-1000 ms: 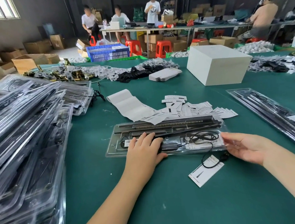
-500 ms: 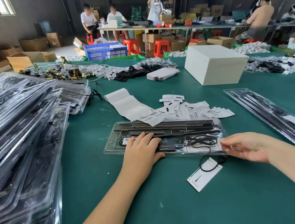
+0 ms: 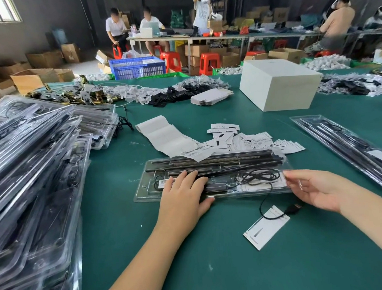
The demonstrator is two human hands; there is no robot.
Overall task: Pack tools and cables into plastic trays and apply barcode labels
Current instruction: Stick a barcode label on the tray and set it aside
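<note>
Pressing my left hand (image 3: 185,195) flat on the clear plastic tray (image 3: 143,194), I am pinning it to the green table (image 3: 218,268) just in front of me, fingers straight over the barcode label (image 3: 165,182) near its left end. My right hand (image 3: 312,190) is touching the tray's right edge with relaxed, uncurled fingers; I cannot tell whether it is pinching the lid. The black rods (image 3: 209,160) are lying in their channels, but the black cable (image 3: 260,176) is trailing out over the near edge, its plug (image 3: 293,209) resting beside a loose card (image 3: 266,227). To do this well, I judge I should be coiling that tail fully inside its pocket before closing anything, keeping the left palm steady so the tray is not sliding.
</note>
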